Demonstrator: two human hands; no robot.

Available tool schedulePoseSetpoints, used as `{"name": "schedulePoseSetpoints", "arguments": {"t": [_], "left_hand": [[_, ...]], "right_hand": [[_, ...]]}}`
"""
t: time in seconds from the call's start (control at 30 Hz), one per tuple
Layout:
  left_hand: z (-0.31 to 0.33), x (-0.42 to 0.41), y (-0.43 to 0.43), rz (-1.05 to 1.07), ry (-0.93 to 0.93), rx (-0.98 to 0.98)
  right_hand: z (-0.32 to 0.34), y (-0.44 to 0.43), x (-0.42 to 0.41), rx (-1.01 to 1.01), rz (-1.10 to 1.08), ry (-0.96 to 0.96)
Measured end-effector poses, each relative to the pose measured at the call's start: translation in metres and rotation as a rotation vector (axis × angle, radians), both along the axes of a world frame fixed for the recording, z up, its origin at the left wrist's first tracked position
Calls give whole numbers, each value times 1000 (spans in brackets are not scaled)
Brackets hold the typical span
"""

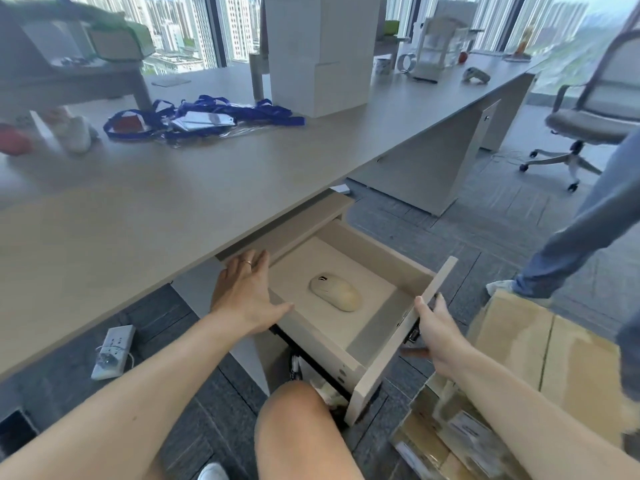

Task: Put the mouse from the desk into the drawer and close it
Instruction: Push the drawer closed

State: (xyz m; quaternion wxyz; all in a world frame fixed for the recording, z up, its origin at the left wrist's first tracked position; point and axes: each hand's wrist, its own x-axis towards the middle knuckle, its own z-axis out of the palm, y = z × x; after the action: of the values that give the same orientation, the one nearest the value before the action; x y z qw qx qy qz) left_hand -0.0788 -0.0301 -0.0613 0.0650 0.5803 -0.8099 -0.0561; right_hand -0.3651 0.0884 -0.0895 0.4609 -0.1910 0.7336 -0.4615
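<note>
Two bare hands frame a pulled-out drawer (363, 344) under the near edge of the table (138, 209). A pale mouse (335, 292) lies flat on the drawer's floor, near the middle, touching neither wall. The left hand (247, 296) is spread open, palm down, resting on the drawer's left wall with its fingers reaching toward the table's underside; it holds nothing, and a ring shows on one finger. The right hand (438, 327) is against the outer face of the drawer front (401, 341), thumb at the top edge; its fingers are partly hidden behind the panel, so a full grip cannot be told. A bare knee (294, 427) sits below the drawer. On the table farther back lie blue lanyards (204, 116) and a white box (322, 53). Cardboard boxes (519, 375) stand on the floor to the right, a power strip (112, 351) lies on the floor to the left, and an office chair (588, 112) stands beyond.
</note>
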Motion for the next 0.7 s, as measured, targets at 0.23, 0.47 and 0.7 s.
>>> {"name": "schedulePoseSetpoints", "arguments": {"t": [0.23, 0.47, 0.7], "left_hand": [[6, 3, -3, -8, -2, 51], [4, 1, -3, -11, 7, 0], [4, 1, -1, -2, 54, -29]], "right_hand": [[0, -14, 8, -28, 2, -86], [1, -46, 28, -76, 17, -91], [-3, -89, 53, -89, 29, -89]]}}
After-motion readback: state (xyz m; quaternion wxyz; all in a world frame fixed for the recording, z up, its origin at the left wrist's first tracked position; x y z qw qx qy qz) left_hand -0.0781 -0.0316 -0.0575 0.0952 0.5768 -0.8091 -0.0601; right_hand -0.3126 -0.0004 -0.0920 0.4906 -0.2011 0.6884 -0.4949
